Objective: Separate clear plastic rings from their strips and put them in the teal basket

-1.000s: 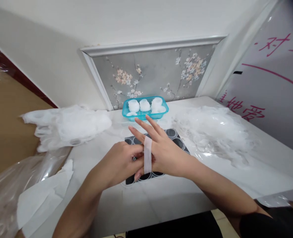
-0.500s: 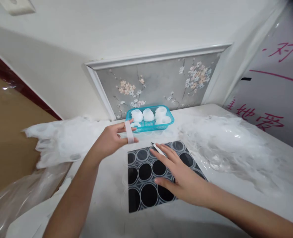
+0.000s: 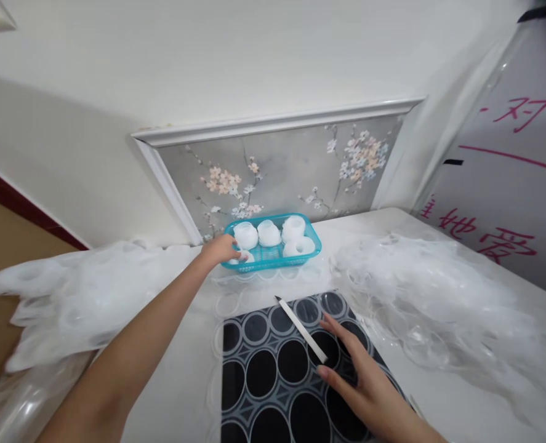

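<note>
My left hand (image 3: 221, 249) reaches over the front left corner of a blue plastic basket (image 3: 316, 243). Its fingertips are bent onto a white ring (image 3: 245, 256) there; part of the grip is hidden. A slim white tool (image 3: 303, 330) with a dark pointed tip lies slantwise on a black sheet (image 3: 268, 372) printed with circles. Just right of the tool, my right hand (image 3: 358, 372) hovers low over or rests on the sheet, thumb and fingers apart, holding nothing.
White round pieces (image 3: 269, 234) sit in the basket. Clear plastic sheeting with ring outlines (image 3: 420, 289) is heaped at the right; a whitish pile (image 3: 101, 289) lies at the left. Behind the basket stands a wall with a framed floral panel (image 3: 277, 166).
My left hand has carried the white ring from in front of the basket to its front left corner. My right hand has drawn back, uncovering the white tool. The view has shifted.
</note>
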### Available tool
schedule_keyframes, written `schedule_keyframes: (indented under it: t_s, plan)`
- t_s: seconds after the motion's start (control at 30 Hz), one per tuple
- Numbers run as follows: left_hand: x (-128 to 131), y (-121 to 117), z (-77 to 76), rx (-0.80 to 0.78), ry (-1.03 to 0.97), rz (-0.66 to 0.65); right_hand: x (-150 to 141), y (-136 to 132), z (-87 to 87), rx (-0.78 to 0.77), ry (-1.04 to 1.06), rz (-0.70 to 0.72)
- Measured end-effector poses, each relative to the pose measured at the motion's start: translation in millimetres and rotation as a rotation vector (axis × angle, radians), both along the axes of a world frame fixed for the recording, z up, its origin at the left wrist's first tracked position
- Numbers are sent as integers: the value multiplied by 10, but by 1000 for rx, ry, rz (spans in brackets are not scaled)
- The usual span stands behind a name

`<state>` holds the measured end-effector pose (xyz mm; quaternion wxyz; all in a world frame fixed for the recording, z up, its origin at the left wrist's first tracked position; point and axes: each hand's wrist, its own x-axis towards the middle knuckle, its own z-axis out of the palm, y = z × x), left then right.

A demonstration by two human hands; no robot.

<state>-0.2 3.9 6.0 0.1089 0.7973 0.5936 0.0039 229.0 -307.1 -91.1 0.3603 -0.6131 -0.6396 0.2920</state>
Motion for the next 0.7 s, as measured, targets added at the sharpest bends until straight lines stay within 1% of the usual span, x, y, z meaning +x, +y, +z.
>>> schedule_keyframes:
  t_s: [0.13,0.37,0.53,0.7]
  plan:
    - [24,23,-71,-14,39,-12,21,-22,-26,-27,17,3]
    - [76,69,-99,-87,46,-95,32,-50,-49,-41,25,20]
    - [104,115,-61,-88,91,-113,51,-32,-44,-47,23,10]
    - [141,128,-3,-62,135,-84,45,-34,-6,-60,31,8]
